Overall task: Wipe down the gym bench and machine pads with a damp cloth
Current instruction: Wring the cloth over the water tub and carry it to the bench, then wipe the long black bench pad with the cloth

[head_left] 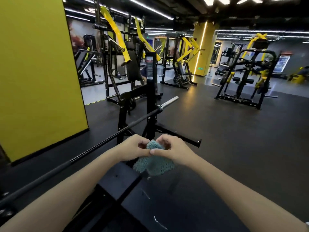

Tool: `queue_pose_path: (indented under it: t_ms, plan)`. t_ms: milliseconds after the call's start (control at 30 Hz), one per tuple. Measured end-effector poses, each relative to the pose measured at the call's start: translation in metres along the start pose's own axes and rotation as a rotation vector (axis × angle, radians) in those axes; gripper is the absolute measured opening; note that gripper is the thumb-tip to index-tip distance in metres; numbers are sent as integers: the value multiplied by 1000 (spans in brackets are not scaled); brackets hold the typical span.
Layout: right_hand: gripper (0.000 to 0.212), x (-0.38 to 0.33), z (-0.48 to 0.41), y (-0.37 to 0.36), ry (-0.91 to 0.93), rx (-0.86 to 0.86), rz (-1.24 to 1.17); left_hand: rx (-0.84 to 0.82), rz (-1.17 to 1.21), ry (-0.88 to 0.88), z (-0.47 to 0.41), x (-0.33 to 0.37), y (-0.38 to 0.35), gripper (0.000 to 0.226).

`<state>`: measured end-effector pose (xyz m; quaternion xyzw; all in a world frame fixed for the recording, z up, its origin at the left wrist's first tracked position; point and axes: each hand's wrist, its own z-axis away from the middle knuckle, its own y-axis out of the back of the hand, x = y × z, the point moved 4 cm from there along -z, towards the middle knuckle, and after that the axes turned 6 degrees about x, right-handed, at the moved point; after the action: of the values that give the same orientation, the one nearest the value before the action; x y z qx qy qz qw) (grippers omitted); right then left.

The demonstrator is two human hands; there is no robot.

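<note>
Together, left hand (pixel 132 149) and right hand (pixel 173 150) pinch the teal cloth (pixel 154 165), its length hanging downward.

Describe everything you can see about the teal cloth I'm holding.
The cloth is teal, with a coarse, knitted-looking weave, and is bunched up rather than spread flat. Its top edge is pinched between the left hand and the right hand, which meet in front of the body. The larger lower part hangs loose below the hands, above the end of the black bench. Whether it touches the bench, or is damp, cannot be told.
</note>
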<state>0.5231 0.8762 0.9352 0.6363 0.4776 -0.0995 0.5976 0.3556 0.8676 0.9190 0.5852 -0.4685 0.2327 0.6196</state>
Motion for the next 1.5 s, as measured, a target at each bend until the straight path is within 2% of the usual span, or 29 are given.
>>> queue_pose_path:
  t_ms: [133,167,267,300,467,667,867,1033,1167,1267,1333,1433,1500]
  plan:
    - [13,10,-64,-44,48,-72,-48,84,20,118,-7,-55,35,64]
    - [11,13,-80,-55,60,-95,-55,110,28,153,-8,-68,43,59]
    - [9,24,-131,-84,93,-171,-94,221,-8,253,-15,-110,72,18]
    - [9,27,-148,-94,102,-199,-101,247,-16,277,-18,-122,80,13]
    - [9,42,-217,-146,134,-322,-126,323,-25,426,-20,-183,112,23]
    - [21,65,-262,-219,106,-429,-188,389,6,563,-7,-248,130,13]
    - [10,115,-276,-293,-18,-417,-286,571,204,608,11,-319,126,15]
    - [9,159,-273,-346,-115,-384,-367,753,352,651,18,-380,106,4]
    - [12,190,-267,-382,-171,-385,-383,866,347,656,17,-426,87,13]
    - [24,232,-268,-422,-209,-362,-354,902,308,674,10,-478,75,17]
    - [24,261,-271,-454,-237,-361,-341,922,286,668,4,-516,69,16]
    - [21,302,-280,-502,-278,-366,-387,932,239,580,-4,-569,63,16]
    - [18,325,-290,-532,-241,-378,-398,943,209,535,-6,-604,60,17]
